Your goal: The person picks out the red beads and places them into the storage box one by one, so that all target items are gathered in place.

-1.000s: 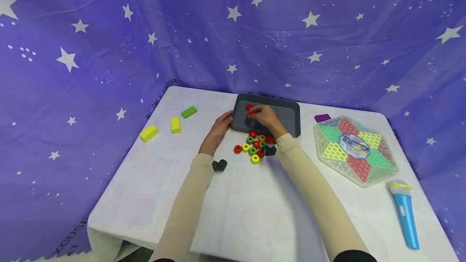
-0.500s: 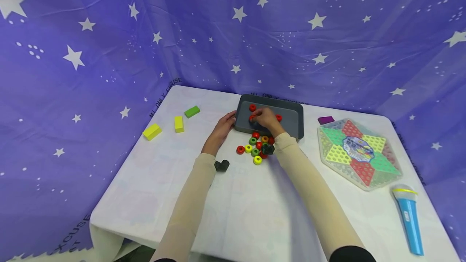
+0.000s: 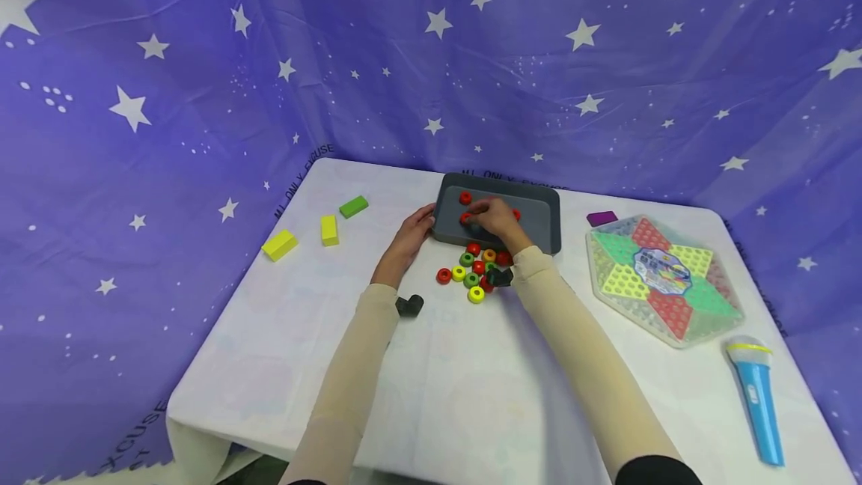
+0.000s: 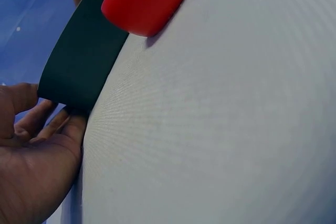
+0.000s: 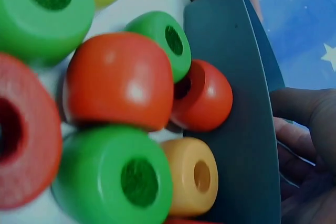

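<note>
A dark grey tray (image 3: 541, 230) lies at the back of the table. My left hand (image 3: 409, 239) holds its left side; the left wrist view shows the thumb at the rim and the other fingers low at the corner. Inside the tray, my right hand (image 3: 497, 218) pinches a red bead (image 3: 465, 218) at the fingertips, close over the tray floor. Another red bead (image 3: 465, 198) lies behind it, and a further red bead (image 3: 516, 214) shows beyond the hand. In the right wrist view the tray wall hides the fingertips and the held bead.
Several loose beads, including a yellow bead (image 3: 476, 295), a green bead (image 3: 471, 280) and an orange bead (image 5: 190, 176), cluster before the tray. Yellow blocks (image 3: 279, 245) and a green block (image 3: 353, 206) lie left. A purple block (image 3: 601, 218), hexagonal game board (image 3: 663, 279) and toy microphone (image 3: 757, 403) lie right.
My right hand has lowered the red bead toward the tray floor, near the tray's left side. My left hand stays at the tray's left side; the head view has shifted slightly.
</note>
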The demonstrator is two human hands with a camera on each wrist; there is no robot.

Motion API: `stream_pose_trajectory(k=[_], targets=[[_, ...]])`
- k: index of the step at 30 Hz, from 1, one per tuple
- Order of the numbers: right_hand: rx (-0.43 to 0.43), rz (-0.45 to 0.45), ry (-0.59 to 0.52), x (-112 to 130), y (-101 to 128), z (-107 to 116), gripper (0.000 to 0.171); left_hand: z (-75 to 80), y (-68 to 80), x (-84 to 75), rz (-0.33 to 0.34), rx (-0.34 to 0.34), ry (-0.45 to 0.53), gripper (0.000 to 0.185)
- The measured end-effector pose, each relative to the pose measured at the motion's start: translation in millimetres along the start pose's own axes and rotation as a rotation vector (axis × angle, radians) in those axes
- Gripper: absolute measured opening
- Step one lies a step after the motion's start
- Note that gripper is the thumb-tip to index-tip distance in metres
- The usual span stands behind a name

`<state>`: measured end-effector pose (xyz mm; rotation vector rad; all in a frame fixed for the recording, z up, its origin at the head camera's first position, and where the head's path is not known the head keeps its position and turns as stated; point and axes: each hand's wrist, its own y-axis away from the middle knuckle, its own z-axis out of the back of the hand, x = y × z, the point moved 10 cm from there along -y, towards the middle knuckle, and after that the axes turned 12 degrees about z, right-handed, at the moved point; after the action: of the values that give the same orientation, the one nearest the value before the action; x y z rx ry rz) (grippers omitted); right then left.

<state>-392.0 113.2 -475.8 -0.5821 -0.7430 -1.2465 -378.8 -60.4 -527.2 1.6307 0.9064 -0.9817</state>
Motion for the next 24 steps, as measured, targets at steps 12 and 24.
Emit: stream_pose_trajectory(k=[12, 24], targets=[[-0.065, 0.047, -0.182, -3.0, 11.0, 21.1, 0.043, -4.2, -0.3, -2.4, -0.015, 0.011, 0.039, 0.042], [-0.099, 0.075, -0.252, 17.7, 23.1, 41.4, 0.041, -1.1, -3.6, 0.2, 0.005, -0.021, 0.019, 0.041]])
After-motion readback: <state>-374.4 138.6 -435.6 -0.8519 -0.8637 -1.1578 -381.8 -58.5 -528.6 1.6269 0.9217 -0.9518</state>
